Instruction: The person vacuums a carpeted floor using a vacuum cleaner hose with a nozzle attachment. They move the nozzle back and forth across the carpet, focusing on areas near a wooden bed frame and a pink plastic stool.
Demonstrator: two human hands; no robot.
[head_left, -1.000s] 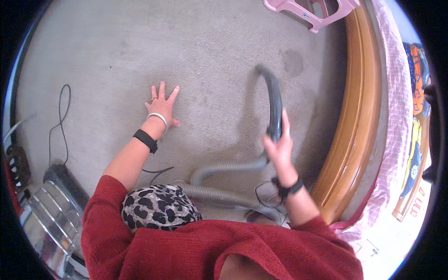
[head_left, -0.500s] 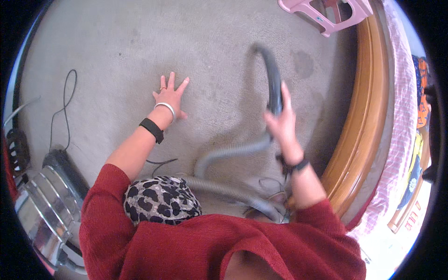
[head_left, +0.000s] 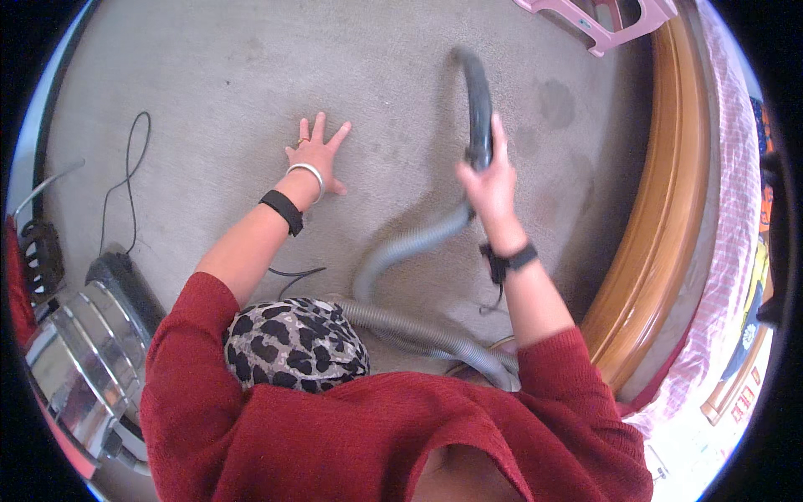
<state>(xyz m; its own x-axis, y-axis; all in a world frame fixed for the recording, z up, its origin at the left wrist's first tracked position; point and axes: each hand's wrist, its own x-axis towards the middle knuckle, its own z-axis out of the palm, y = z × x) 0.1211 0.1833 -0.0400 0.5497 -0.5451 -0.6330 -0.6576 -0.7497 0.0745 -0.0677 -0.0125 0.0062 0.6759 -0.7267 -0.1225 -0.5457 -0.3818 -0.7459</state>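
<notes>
In my right hand (head_left: pixel 492 186) is a vacuum cleaner hose, gripped by its curved black handle tube (head_left: pixel 477 100). The tube's far end points away from me, low over the grey floor (head_left: pixel 393 109) or touching it; I cannot tell which. From the handle a ribbed grey hose (head_left: pixel 410 243) loops back toward me and runs off to the right beside my body. My left hand (head_left: pixel 316 157) is planted on the floor left of the tube, fingers spread, holding nothing. A knee in leopard-print cloth (head_left: pixel 297 345) shows between my arms.
A pink plastic stool (head_left: pixel 619 29) stands at the far right. Along the right runs a curved wooden bed frame (head_left: pixel 648 217) with a pink checked sheet (head_left: pixel 728 192). At left are a chrome-barred object (head_left: pixel 84 351) and a thin black cable (head_left: pixel 127 180) on the floor.
My right hand has pushed the tube farther from me and slightly left, and the hose has followed. My left hand stays spread on the floor. The whole view has shifted a little.
</notes>
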